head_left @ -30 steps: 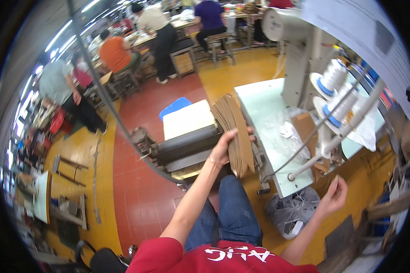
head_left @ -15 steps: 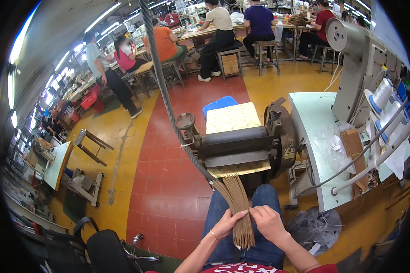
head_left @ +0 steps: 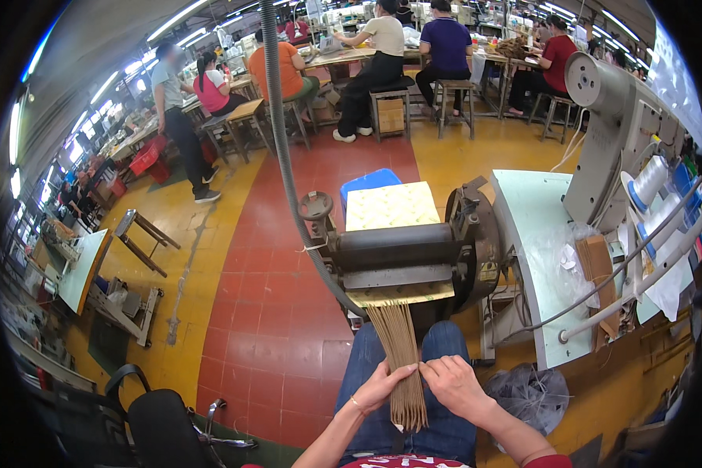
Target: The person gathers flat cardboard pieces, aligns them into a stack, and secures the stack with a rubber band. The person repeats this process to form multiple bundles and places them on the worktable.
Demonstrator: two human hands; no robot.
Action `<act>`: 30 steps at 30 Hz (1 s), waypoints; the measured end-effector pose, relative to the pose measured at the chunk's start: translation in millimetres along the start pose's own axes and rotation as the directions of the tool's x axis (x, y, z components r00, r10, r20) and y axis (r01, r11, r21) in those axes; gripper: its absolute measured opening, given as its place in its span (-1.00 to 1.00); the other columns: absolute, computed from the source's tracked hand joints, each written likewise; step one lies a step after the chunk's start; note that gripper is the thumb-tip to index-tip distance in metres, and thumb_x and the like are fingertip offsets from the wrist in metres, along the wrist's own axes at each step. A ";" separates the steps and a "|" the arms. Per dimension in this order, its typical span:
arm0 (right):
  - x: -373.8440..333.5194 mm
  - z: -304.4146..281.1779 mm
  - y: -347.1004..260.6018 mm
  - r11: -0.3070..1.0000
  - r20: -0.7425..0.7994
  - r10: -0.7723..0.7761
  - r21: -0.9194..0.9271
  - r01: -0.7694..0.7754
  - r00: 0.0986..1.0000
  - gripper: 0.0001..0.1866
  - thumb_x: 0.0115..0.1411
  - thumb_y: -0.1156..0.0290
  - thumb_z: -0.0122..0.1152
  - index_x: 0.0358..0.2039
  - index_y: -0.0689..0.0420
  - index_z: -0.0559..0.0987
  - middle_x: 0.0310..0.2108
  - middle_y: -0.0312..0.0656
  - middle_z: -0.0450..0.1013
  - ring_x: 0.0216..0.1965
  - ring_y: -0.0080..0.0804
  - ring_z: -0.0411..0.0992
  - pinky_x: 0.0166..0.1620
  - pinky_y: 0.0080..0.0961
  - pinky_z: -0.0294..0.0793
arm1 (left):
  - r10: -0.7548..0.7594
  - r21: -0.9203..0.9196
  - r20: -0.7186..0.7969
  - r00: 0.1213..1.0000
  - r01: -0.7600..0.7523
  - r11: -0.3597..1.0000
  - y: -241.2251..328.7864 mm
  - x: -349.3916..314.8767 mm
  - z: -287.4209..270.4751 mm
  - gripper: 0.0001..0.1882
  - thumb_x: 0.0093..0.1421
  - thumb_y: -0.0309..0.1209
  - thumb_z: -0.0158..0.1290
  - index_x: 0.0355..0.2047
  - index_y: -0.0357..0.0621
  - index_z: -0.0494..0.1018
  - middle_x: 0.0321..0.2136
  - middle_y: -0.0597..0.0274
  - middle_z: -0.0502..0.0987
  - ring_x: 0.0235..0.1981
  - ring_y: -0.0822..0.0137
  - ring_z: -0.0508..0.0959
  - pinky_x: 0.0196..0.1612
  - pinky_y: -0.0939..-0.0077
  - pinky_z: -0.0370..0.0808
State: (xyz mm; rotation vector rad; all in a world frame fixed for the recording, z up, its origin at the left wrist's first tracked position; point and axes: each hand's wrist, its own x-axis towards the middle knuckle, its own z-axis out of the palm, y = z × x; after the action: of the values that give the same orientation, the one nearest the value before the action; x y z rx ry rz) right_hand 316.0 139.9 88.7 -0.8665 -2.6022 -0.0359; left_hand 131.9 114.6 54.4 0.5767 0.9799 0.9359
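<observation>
— What do the two hands have hold of?

— A bundle of long brown strips [head_left: 402, 360], thin flat pieces stacked face to face. The left hand [head_left: 378, 386] closes round its left edge, fingers [head_left: 398, 373] curled onto the front. The right hand [head_left: 452, 382] closes on the right edge at the same height, fingers [head_left: 429, 366] pinched against the top strip. Both grips are shut on the bundle, and the two sets of fingers nearly meet across it.

— Which way does it run?

— Its long axis goes straight away from the person. The far end points up and forward from the fingers, to the yellowish feed plate [head_left: 402, 294] under the dark roller [head_left: 394, 247] of the roller machine [head_left: 413, 257]. Whether that end touches the plate or only lies at its edge, I can't tell. The near end hangs just below the fingers, over the lap in blue jeans [head_left: 452, 425], and fans out a little there.

— And round about?

— To the right of the right fingers stands a pale green counter [head_left: 534, 234] with a grey sewing machine [head_left: 608, 140] and white thread cones [head_left: 647, 179]. Beyond the roller, a yellow sheet [head_left: 390, 207] lies over a blue bin [head_left: 370, 181]. Far past that, other people sit at worktables [head_left: 351, 56].
</observation>
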 end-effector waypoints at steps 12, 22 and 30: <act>10.3 -6.7 2.0 0.867 -0.093 0.162 0.488 -0.097 0.982 -0.86 -0.04 0.39 0.19 -0.44 0.11 0.48 -0.42 -0.25 0.42 -0.36 -0.36 0.40 -0.30 -0.47 0.30 | -0.062 -0.200 0.031 0.998 0.067 0.977 0.3 -3.6 -11.6 -0.59 0.25 -0.30 0.01 -0.01 -0.38 0.34 -0.15 0.09 0.52 -0.17 0.35 0.57 -0.09 0.45 0.52; 3.6 -10.1 -8.4 0.976 0.032 0.038 0.215 -0.044 0.999 -0.69 0.11 0.40 0.12 -0.13 0.23 0.51 -0.29 -0.25 0.45 -0.21 -0.36 0.42 -0.15 -0.45 0.35 | -0.049 -0.109 0.055 0.997 0.055 0.992 -1.5 -11.7 -12.3 -0.64 0.26 -0.31 -0.01 -0.03 -0.29 0.33 -0.19 0.14 0.50 -0.21 0.35 0.57 -0.19 0.44 0.57; -1.7 -13.9 -10.1 0.996 0.059 -0.034 -0.078 0.038 0.998 -0.88 -0.02 0.45 0.10 -0.43 0.18 0.51 -0.51 -0.26 0.38 -0.40 -0.40 0.39 -0.24 -0.45 0.34 | 0.042 0.155 -0.005 0.999 -0.041 0.987 -8.0 -7.4 0.6 -0.51 0.21 -0.27 0.12 0.05 -0.30 0.28 -0.15 0.17 0.48 -0.11 0.47 0.48 -0.05 0.55 0.45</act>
State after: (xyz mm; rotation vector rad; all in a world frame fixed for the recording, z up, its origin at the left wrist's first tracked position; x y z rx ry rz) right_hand 316.3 128.7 101.9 -0.8599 -2.6863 -0.1263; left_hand 133.9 104.2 51.7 0.7272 1.0575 0.9042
